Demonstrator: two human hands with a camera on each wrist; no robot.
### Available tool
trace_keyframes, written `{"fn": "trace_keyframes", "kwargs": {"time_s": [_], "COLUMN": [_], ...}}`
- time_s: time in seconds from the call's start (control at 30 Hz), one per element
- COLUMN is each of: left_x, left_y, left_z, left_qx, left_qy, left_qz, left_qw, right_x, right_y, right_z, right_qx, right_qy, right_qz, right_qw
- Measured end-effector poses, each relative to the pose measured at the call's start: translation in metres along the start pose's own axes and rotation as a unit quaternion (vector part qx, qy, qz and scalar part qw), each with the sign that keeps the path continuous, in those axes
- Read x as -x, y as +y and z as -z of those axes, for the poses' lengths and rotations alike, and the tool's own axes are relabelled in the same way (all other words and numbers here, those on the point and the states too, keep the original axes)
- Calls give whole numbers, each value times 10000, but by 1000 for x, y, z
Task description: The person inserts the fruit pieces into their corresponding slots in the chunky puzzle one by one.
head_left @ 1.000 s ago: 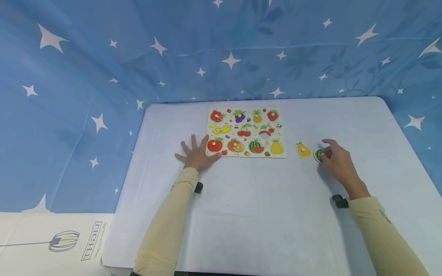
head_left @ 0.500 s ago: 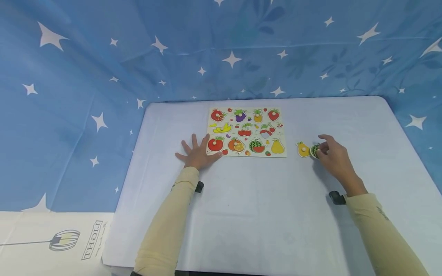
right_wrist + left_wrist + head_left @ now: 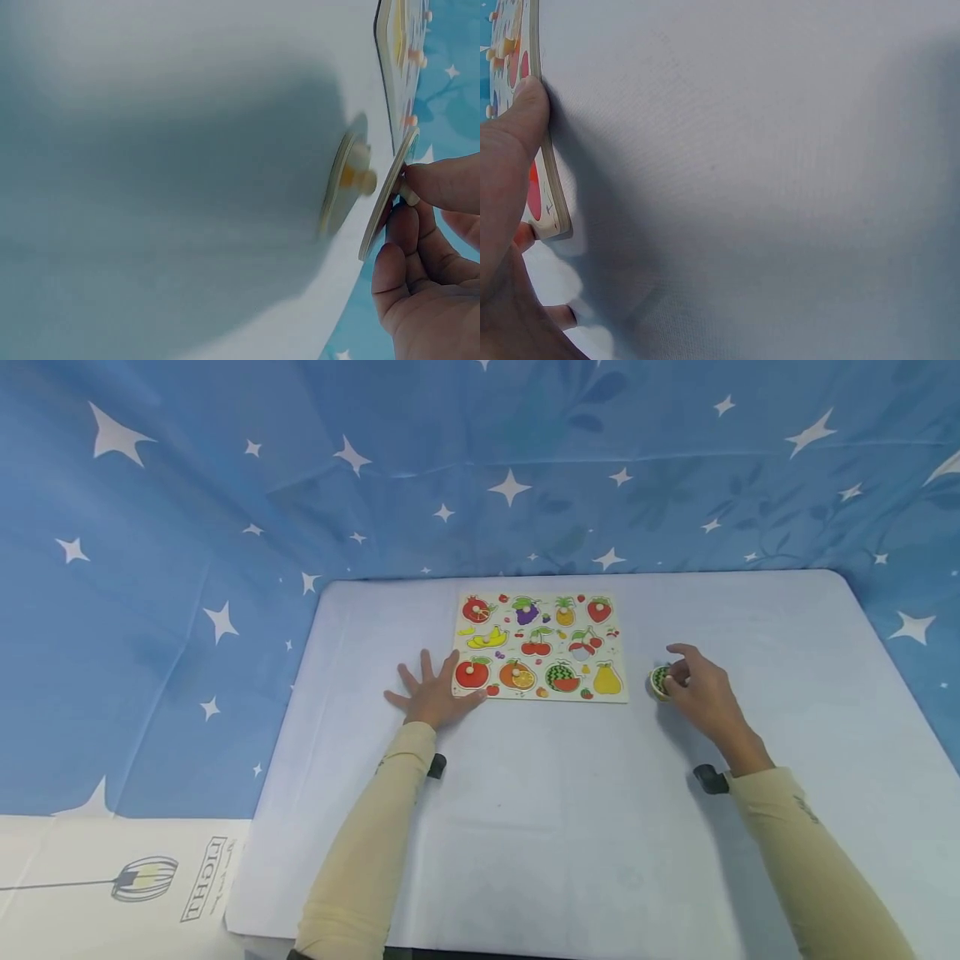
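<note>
My left hand [image 3: 435, 693] is spread at the near left corner of a fruit puzzle board [image 3: 617, 656], its thumb resting on the board's edge in the left wrist view. To the right of the board, my right hand [image 3: 701, 693] pinches a round watermelon puzzle piece [image 3: 657, 683] by its small wooden knob. In the right wrist view, that piece is tilted on edge above the table. Just beyond it, a pear puzzle piece [image 3: 341, 180] lies on the table, knob up; in the head view the watermelon piece mostly covers it.
Several knobbed fruit pieces, such as an apple [image 3: 472, 674] and a strawberry [image 3: 599, 610], sit on the board. The watermelon picture [image 3: 562, 677] and pear picture [image 3: 607, 679] show no knobs. A white cloth covers the table [image 3: 525, 860]; a blue starry curtain [image 3: 420, 460] hangs behind.
My right hand has moved left with the watermelon piece, from beside the pear piece to over it. My left hand has stayed at the board's corner.
</note>
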State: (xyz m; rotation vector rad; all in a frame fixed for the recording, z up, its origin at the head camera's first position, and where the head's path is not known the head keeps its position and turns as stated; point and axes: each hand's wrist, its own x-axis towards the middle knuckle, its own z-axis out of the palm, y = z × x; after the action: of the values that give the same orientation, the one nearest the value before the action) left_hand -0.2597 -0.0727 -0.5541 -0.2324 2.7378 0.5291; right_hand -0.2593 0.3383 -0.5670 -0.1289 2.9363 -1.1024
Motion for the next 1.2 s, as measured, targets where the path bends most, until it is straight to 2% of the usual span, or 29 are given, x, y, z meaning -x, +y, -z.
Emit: {"fn": "trace_keyframes", "kwargs": {"time_s": [0.23, 0.6, 0.83, 1.2], "left_x": [-2, -5, -6, -5], "left_y": [-1, 0, -2, 0], "left_z": [0, -8, -7, -7], "left_qx": [14, 5, -9, 25], "left_qy": [39, 40, 54, 65], "left_qz": [28, 58, 110, 120], "left_qw": [10000, 10000, 9999, 9999], "right_x": [-9, -17, -26, -37], "right_y": [-19, -41, -54, -82], "right_z": [-11, -34, -53, -80], "right_qx": [-29, -140, -201, -462], "right_qy": [-148, -286, -418, -804], "right_qz": [-150, 136, 448, 388], "right_qw": [9998, 9994, 9979, 9949]}}
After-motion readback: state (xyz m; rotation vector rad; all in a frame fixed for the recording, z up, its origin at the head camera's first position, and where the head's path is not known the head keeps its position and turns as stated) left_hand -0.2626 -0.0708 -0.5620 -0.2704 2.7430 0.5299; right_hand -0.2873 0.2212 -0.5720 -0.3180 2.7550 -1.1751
